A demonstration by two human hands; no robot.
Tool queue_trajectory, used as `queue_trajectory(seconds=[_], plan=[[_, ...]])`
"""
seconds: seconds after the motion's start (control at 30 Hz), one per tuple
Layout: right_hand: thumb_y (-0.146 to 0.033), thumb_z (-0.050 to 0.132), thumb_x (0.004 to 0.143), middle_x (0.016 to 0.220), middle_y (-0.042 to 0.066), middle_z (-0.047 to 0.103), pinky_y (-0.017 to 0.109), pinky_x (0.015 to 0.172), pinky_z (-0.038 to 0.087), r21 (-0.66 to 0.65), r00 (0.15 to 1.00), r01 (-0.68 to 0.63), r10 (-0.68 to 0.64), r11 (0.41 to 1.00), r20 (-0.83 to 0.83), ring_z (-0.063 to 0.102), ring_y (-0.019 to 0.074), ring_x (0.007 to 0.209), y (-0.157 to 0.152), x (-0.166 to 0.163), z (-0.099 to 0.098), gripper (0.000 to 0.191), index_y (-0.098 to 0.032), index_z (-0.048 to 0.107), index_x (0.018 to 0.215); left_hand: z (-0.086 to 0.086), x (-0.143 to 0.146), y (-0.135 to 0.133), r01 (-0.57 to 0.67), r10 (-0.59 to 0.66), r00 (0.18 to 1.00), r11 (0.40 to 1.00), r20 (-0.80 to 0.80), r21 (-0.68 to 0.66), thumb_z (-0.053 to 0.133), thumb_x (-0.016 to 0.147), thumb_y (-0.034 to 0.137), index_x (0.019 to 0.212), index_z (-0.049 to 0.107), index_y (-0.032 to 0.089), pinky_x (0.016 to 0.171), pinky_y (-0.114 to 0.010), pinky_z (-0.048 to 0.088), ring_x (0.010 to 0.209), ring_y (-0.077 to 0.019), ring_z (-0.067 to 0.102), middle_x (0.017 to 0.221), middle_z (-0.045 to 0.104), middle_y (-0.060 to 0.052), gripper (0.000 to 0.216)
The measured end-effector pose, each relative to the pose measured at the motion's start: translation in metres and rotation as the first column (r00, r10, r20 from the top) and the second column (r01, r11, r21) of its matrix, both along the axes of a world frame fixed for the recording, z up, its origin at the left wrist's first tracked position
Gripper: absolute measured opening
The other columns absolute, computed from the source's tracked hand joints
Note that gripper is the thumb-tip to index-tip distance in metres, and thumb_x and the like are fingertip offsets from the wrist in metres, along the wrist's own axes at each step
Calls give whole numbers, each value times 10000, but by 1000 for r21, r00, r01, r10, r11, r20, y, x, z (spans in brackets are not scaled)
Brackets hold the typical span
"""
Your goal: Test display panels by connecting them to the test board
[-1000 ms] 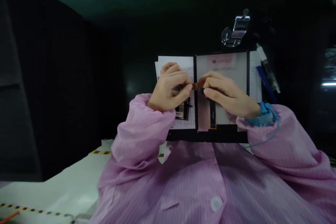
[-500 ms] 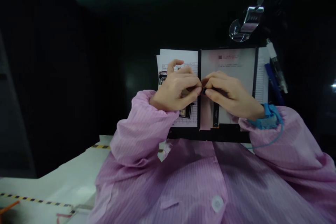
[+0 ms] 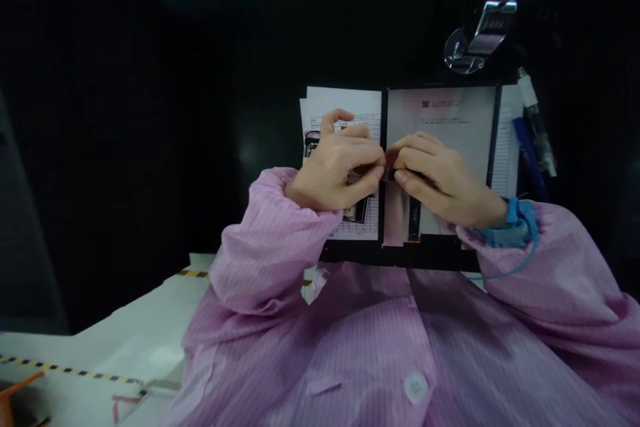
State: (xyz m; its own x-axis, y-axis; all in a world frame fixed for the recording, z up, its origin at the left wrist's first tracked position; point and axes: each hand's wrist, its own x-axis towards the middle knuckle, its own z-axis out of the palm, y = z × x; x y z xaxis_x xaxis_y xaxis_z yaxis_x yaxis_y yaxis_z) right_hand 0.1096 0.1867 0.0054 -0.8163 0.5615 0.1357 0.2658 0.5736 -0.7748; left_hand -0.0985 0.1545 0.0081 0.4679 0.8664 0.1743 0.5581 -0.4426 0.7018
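Note:
My left hand (image 3: 337, 167) and my right hand (image 3: 435, 177) meet fingertip to fingertip over the left edge of a flat display panel (image 3: 445, 123) lying on a dark board. Both hands pinch a small dark connector at the end of a flex cable (image 3: 390, 175); most of the cable is hidden by my fingers. A black strip (image 3: 414, 219) runs down the panel below my right hand. Under my left hand lie a small circuit board (image 3: 356, 212) and a printed sheet (image 3: 350, 103). A blue wrist strap (image 3: 517, 223) circles my right wrist.
A metal clip on a round base (image 3: 477, 33) stands behind the panel. Pens (image 3: 535, 127) lie at the panel's right. A white bench top with yellow-black tape (image 3: 65, 368) runs along the lower left. Dark walls surround the workspace.
My hands have closed together: the orange stretch of flex cable seen between them a second ago is now covered by my fingertips. The view has shifted slightly down and left.

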Motion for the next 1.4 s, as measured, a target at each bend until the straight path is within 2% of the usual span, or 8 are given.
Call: queue_trajectory(seconds=[0.23, 0.43, 0.63, 0.77, 0.93, 1.17, 1.4], plan=[[-277, 384, 990, 974, 77, 614, 404, 828, 409, -15, 1000, -9, 9, 1000, 3, 531, 207, 917, 0, 0, 0, 194, -194, 511, 870, 1, -1, 1, 26, -26, 1000, 999, -16, 22, 463, 847, 241, 647, 502, 234, 1039, -577, 310, 690, -185, 569, 584, 555, 36, 203], [-274, 377, 993, 974, 80, 610, 404, 829, 412, 1, 1000, -6, 6, 1000, 19, 526, 205, 911, 0, -1, -1, 210, -188, 521, 867, 1, 1, -1, -2, 3, 1000, 999, -17, 48, 445, 858, 210, 655, 500, 226, 1045, -571, 310, 705, -179, 584, 599, 555, 33, 211], [-286, 391, 997, 972, 75, 619, 408, 836, 413, -35, 1000, -2, 3, 999, 16, 533, 205, 907, 0, 0, 0, 204, -192, 522, 871, 0, 0, -1, 3, 0, 999, 998, -36, 64, 472, 868, 219, 681, 534, 216, 1053, -615, 314, 737, -186, 603, 630, 579, 30, 197], [-290, 396, 994, 963, 74, 609, 412, 845, 410, -37, 998, 3, -1, 999, 60, 520, 206, 898, 0, -1, -1, 210, -192, 514, 850, -1, 0, 0, 10, -7, 997, 999, -75, 42, 470, 868, 234, 672, 526, 228, 1086, -615, 303, 770, -196, 617, 635, 574, 25, 203], [-282, 420, 981, 967, 76, 605, 418, 864, 420, -61, 995, 13, -7, 998, 97, 513, 212, 905, 1, -1, 1, 195, -192, 532, 848, -2, 1, -1, 6, -3, 999, 996, -36, 91, 480, 870, 215, 673, 531, 212, 1047, -659, 308, 763, -201, 629, 629, 582, 27, 203], [-285, 437, 983, 930, 67, 611, 407, 858, 437, -93, 998, -20, 25, 995, 54, 528, 210, 909, 4, 1, 6, 207, -199, 532, 821, 3, -1, 0, 0, -1, 993, 1000, -119, -16, 493, 876, 235, 680, 549, 228, 1147, -601, 256, 809, -194, 611, 656, 606, 24, 203], [-291, 429, 986, 947, 63, 610, 422, 890, 442, -66, 998, -18, 22, 998, 58, 525, 210, 919, 3, 1, 5, 219, -202, 549, 825, -3, 0, -1, 19, -14, 998, 996, -60, 93, 490, 877, 221, 709, 583, 225, 1099, -652, 262, 768, -191, 623, 677, 638, 31, 191]])
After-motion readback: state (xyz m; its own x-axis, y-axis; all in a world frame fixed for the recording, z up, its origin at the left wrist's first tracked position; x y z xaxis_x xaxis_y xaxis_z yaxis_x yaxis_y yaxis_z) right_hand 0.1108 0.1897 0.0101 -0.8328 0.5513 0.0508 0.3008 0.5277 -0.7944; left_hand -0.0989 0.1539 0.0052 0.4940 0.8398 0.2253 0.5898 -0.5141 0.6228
